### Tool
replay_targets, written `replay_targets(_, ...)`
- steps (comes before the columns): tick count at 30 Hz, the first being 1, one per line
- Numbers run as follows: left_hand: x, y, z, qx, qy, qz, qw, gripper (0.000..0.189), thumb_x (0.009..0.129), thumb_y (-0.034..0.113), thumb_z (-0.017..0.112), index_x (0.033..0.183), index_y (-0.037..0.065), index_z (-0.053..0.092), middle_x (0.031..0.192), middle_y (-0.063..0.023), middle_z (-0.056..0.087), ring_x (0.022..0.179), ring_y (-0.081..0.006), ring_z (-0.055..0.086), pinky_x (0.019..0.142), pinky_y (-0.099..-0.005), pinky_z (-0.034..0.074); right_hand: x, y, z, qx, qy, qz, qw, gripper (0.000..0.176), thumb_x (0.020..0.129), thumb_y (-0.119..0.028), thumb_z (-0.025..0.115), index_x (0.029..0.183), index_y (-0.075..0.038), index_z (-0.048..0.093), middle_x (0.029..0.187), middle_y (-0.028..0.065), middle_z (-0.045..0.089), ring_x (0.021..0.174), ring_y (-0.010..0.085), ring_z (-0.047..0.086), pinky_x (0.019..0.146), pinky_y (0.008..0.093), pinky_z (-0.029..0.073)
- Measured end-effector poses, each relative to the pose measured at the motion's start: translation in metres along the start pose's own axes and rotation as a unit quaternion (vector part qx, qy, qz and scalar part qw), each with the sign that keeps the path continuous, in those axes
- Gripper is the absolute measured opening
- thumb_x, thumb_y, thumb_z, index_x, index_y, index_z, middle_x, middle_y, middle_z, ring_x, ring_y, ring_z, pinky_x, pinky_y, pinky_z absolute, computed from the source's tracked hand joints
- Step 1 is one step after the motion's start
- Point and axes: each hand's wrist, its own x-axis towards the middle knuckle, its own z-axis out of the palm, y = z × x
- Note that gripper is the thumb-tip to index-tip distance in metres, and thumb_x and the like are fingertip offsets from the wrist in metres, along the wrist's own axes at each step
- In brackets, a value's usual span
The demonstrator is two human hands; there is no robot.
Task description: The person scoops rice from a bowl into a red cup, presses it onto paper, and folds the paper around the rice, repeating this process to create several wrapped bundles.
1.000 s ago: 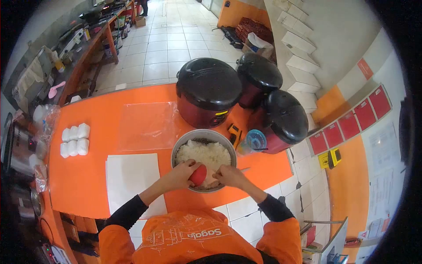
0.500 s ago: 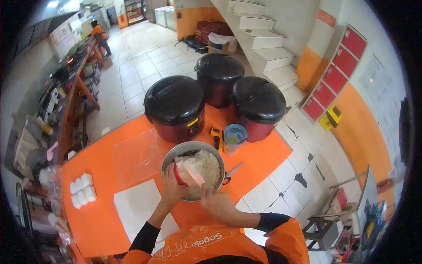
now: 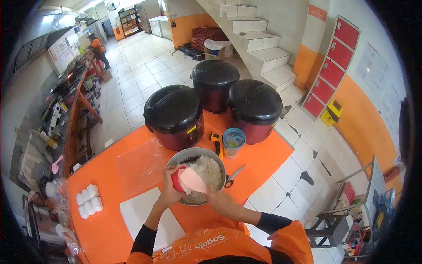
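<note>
A metal bowl (image 3: 223, 172) of white rice (image 3: 208, 170) with some dark bits stands near the orange table's front. My left hand (image 3: 169, 190) is wrapped round a small red cup (image 3: 176, 179) over the bowl's left side. In my right hand (image 3: 220, 203) is a pale pink paddle (image 3: 193, 180), its broad blade lying across the cup's opening. Scissors (image 3: 234, 176) lie right of the bowl. Behind it are a blue-rimmed clear cup (image 3: 233, 141) and a yellow-black tool (image 3: 216, 143).
Three lidded cookers (image 3: 174, 110) stand at the table's back. White paper (image 3: 149, 218), a clear plastic sheet (image 3: 138, 167) and white wrapped pieces (image 3: 89, 201) lie to the left. A person (image 3: 97, 50) stands far off by the left counter.
The paddle has turned so its blade shows broad and lies over the red cup. My left hand has tilted the cup towards it. The whole view has shifted slightly.
</note>
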Motion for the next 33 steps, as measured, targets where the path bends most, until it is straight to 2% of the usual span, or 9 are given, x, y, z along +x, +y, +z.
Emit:
replay_targets(2, -0.002, -0.008, 0.007, 0.042, 0.037, 0.015, 0.998, 0.094, 0.054, -0.001, 0.077, 0.134, 0.005, 0.026, 0.127, -0.0137, 0.043, 0.12, -0.0286, 0.044, 0.106, -0.041, 0.033, 0.018, 0.053, 0.033, 0.089, 0.067, -0.142, 0.984, 0.026, 0.097, -0.02, 0.044, 0.114, -0.001, 0.052, 0.086, 0.0258, 0.061, 0.073, 0.0388, 0.063, 0.064, 0.0489, 0.049)
replay_targets(5, -0.005, -0.012, 0.029, 0.045, 0.195, 0.039, 0.979, 0.078, 0.063, 0.007, 0.076, 0.129, 0.002, 0.035, 0.124, -0.0151, 0.047, 0.116, -0.0289, 0.047, 0.104, -0.0415, 0.035, 0.034, 0.039, -0.039, 0.129, -0.081, -0.059, 0.986, 0.026, 0.095, -0.016, 0.043, 0.113, 0.0, 0.051, 0.086, 0.0252, 0.06, 0.071, 0.0352, 0.062, 0.063, 0.0494, 0.047)
replay_targets(10, -0.006, -0.023, 0.033, 0.116, 0.102, 0.037, 0.987, 0.09, 0.062, 0.0, 0.079, 0.133, 0.003, 0.025, 0.139, -0.0264, 0.024, 0.129, -0.0438, 0.031, 0.107, -0.0501, 0.03, 0.019, 0.02, 0.022, 0.155, 0.012, -0.089, 0.984, 0.028, 0.096, -0.019, 0.043, 0.114, 0.002, 0.049, 0.072, 0.0183, 0.057, 0.058, 0.0309, 0.057, 0.054, 0.0431, 0.045)
replay_targets(17, 0.005, -0.036, 0.003, 0.165, -0.004, 0.131, 0.978, 0.087, 0.066, -0.006, 0.072, 0.135, 0.005, 0.021, 0.141, -0.027, 0.023, 0.132, -0.0452, 0.028, 0.109, -0.0499, 0.028, 0.025, -0.016, -0.019, 0.29, -0.258, 0.129, 0.912, 0.034, 0.098, -0.023, 0.04, 0.123, 0.0, 0.044, 0.062, 0.0029, 0.048, 0.051, 0.0124, 0.05, 0.046, 0.0329, 0.041)
replay_targets(20, 0.008, -0.059, -0.008, -0.036, -0.034, 0.014, 0.999, 0.089, 0.064, -0.006, 0.072, 0.135, 0.006, 0.02, 0.14, -0.0246, 0.026, 0.132, -0.0414, 0.029, 0.109, -0.0483, 0.028, 0.033, 0.0, -0.035, 0.262, -0.225, 0.091, 0.934, 0.031, 0.097, -0.021, 0.042, 0.12, -0.001, 0.047, 0.063, 0.0052, 0.05, 0.051, 0.0154, 0.05, 0.046, 0.0343, 0.042)
replay_targets(23, 0.014, -0.032, -0.015, 0.045, -0.021, 0.038, 0.998, 0.084, 0.069, -0.003, 0.07, 0.133, 0.003, 0.017, 0.135, -0.0188, 0.034, 0.132, -0.0288, 0.031, 0.107, -0.042, 0.031, 0.056, 0.051, -0.036, 0.161, -0.102, -0.095, 0.977, 0.028, 0.095, -0.02, 0.045, 0.115, 0.0, 0.051, 0.065, 0.0099, 0.054, 0.052, 0.0189, 0.052, 0.048, 0.0366, 0.044)
replay_targets(29, 0.014, -0.022, 0.0, 0.129, -0.045, 0.087, 0.987, 0.077, 0.071, -0.005, 0.064, 0.133, 0.001, 0.018, 0.133, -0.0196, 0.035, 0.128, -0.0293, 0.034, 0.108, -0.0416, 0.03, 0.039, -0.006, -0.009, 0.167, -0.163, 0.099, 0.967, 0.028, 0.093, -0.017, 0.046, 0.111, 0.003, 0.053, 0.067, 0.0159, 0.057, 0.056, 0.0195, 0.054, 0.053, 0.0374, 0.046)
replay_targets(32, 0.014, -0.048, 0.005, 0.122, -0.022, 0.078, 0.989, 0.076, 0.07, -0.007, 0.061, 0.132, 0.0, 0.018, 0.134, -0.021, 0.034, 0.129, -0.0317, 0.034, 0.11, -0.0421, 0.027, 0.039, -0.005, 0.004, 0.239, -0.071, -0.046, 0.967, 0.027, 0.093, -0.015, 0.043, 0.11, 0.004, 0.053, 0.067, 0.0156, 0.056, 0.059, 0.0203, 0.056, 0.055, 0.0359, 0.047)
replay_targets(33, 0.011, -0.041, 0.003, 0.123, -0.011, 0.079, 0.989, 0.077, 0.069, -0.007, 0.062, 0.133, 0.0, 0.019, 0.134, -0.0207, 0.033, 0.129, -0.0321, 0.034, 0.11, -0.0421, 0.027, 0.037, -0.012, -0.005, 0.247, -0.11, 0.004, 0.963, 0.027, 0.093, -0.014, 0.043, 0.111, 0.004, 0.052, 0.068, 0.0155, 0.056, 0.061, 0.0212, 0.058, 0.056, 0.0357, 0.047)
